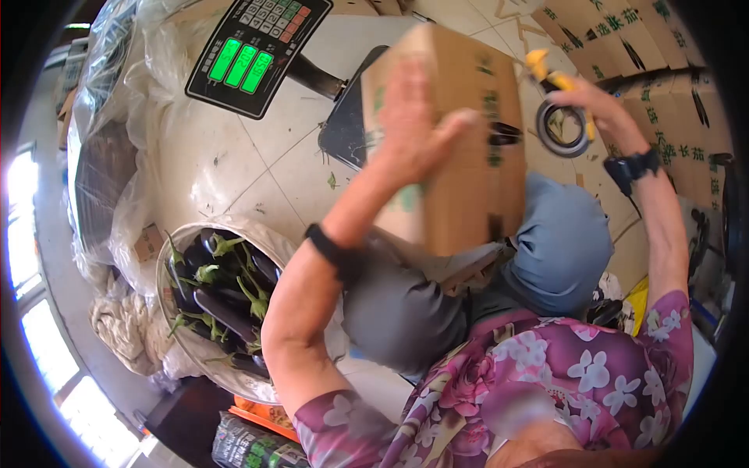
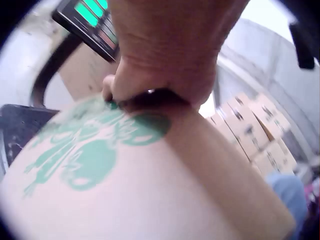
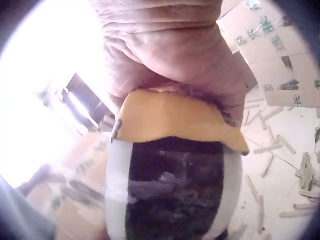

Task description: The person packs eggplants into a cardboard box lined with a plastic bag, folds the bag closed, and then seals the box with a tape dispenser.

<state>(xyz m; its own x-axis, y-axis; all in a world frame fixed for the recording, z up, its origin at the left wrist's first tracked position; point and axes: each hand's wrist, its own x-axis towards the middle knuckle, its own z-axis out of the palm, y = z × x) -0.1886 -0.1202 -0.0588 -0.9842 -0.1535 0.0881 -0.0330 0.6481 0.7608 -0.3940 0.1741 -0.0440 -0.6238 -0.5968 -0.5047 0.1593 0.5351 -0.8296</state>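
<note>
A cardboard carton with green print [image 1: 472, 117] stands tilted between the knees, in front of the person. My left hand [image 1: 409, 129] lies on its upper edge, fingers straight along one side and thumb stretched over the adjoining face. In the left wrist view, that hand [image 2: 165, 60] rests above a green eggplant picture on the carton [image 2: 150, 195]. Off to the carton's right, my right hand [image 1: 591, 101] grips a yellow tape dispenser [image 1: 557, 79] carrying a roll of tape. The right wrist view shows the dispenser's yellow body [image 3: 165, 117] under the palm, the dark-centred roll [image 3: 175, 190] below it.
A black scale platform [image 1: 347, 117] sits behind the carton, its lit green display [image 1: 242, 66] at upper left. A lined basket [image 1: 168, 312] of eggplants [image 1: 226, 308] stands at the left. Printed cartons [image 1: 679, 125] are stacked at right. Scraps litter the tiled floor [image 1: 265, 187].
</note>
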